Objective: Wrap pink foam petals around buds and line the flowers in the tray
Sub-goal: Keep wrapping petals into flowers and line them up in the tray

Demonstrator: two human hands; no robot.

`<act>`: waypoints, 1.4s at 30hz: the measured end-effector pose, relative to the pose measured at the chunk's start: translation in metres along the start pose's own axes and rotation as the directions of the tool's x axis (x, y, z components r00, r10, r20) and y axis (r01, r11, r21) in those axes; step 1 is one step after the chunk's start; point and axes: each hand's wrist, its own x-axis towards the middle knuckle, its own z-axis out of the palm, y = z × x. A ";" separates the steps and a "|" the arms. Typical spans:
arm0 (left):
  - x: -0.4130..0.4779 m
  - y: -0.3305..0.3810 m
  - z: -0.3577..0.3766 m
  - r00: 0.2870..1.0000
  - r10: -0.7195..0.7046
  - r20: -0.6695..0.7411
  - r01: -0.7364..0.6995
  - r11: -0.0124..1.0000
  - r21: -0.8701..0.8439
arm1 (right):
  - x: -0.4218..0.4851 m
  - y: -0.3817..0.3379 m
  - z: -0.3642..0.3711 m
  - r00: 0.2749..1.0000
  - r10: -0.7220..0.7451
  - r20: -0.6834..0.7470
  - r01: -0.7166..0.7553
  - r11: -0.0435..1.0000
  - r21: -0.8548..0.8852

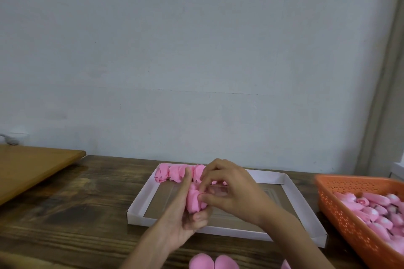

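Observation:
Over the white cardboard tray point(140, 200) both my hands work one pink foam flower point(194, 201). My left hand point(183, 218) cups it from below and the left, thumb pointing up. My right hand point(227, 190) pinches a petal against it from the right. A short row of finished pink flowers point(168, 173) lies along the tray's far left edge, partly hidden behind my fingers. Loose pink petals point(213, 262) lie at the near table edge.
An orange perforated basket point(341, 209) full of pink buds stands at the right. A lighter wooden board point(32, 166) lies at the far left on the dark wooden table point(72, 209). A pale wall rises right behind the table.

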 end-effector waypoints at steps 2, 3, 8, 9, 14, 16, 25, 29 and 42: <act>0.000 0.000 -0.001 0.998 0.004 0.067 -0.005 1.000 0.008 | 0.000 0.000 -0.001 1.000 0.015 0.001 -0.015 0.999 -0.039; 0.000 0.000 -0.003 0.994 0.005 0.109 -0.005 1.000 0.000 | 0.000 0.000 -0.002 1.000 0.025 -0.001 -0.025 0.998 -0.055; -0.006 0.001 -0.006 0.963 0.045 0.267 -0.079 0.990 0.116 | 0.000 -0.001 -0.006 0.999 0.050 0.001 -0.049 0.991 -0.127; -0.006 0.001 -0.005 0.967 0.064 0.245 -0.109 0.978 0.175 | 0.001 -0.001 -0.007 0.999 0.050 0.006 -0.048 0.990 -0.135; -0.003 -0.003 0.000 0.980 0.175 0.091 -0.196 0.918 0.345 | -0.001 -0.005 -0.018 0.993 0.068 0.095 -0.062 0.996 -0.069; -0.001 -0.005 0.002 0.970 0.244 0.005 -0.220 0.866 0.450 | -0.002 -0.006 -0.023 0.992 0.048 0.115 -0.049 0.999 0.007; 0.009 -0.011 0.001 0.883 0.462 -0.084 -0.287 0.672 0.682 | -0.001 -0.005 -0.013 0.996 -0.059 0.065 0.062 0.997 -0.043; 0.010 -0.009 0.004 0.876 0.477 -0.071 -0.306 0.663 0.683 | 0.000 -0.004 -0.007 0.997 -0.078 0.026 0.079 0.995 -0.063; 0.012 -0.009 -0.002 0.790 0.556 -0.259 -0.390 0.781 0.488 | -0.002 -0.003 0.018 0.922 0.363 0.135 -0.368 0.710 0.601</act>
